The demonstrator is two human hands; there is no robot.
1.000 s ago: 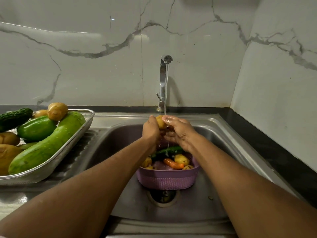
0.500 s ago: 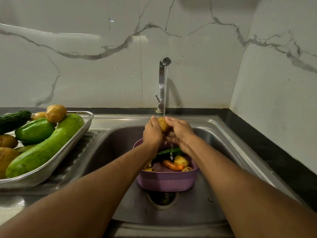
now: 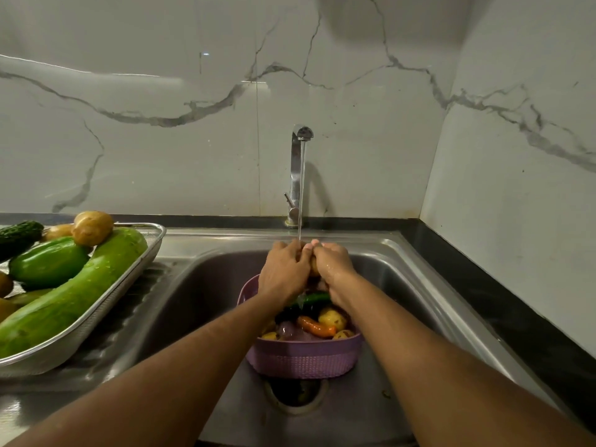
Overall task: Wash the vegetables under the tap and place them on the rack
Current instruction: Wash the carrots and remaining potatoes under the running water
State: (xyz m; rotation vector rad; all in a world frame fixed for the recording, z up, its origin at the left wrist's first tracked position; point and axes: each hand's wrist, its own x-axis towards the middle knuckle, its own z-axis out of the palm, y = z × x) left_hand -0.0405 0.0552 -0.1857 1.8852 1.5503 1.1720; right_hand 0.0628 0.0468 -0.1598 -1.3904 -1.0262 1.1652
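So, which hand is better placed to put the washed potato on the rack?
Probably the left hand: the rack lies on its side of the sink, so no crossing over the right hand. Both grip the potato.

- A small yellow-brown potato [image 3: 313,265] sits under the running tap [image 3: 298,171], mostly hidden.
- A purple basket [image 3: 303,359] in the sink holds a carrot [image 3: 316,328], a green cucumber [image 3: 317,297] and potatoes.
- The metal rack [image 3: 96,321], far left, carries a long wet gourd [image 3: 74,295], cucumbers and potatoes.
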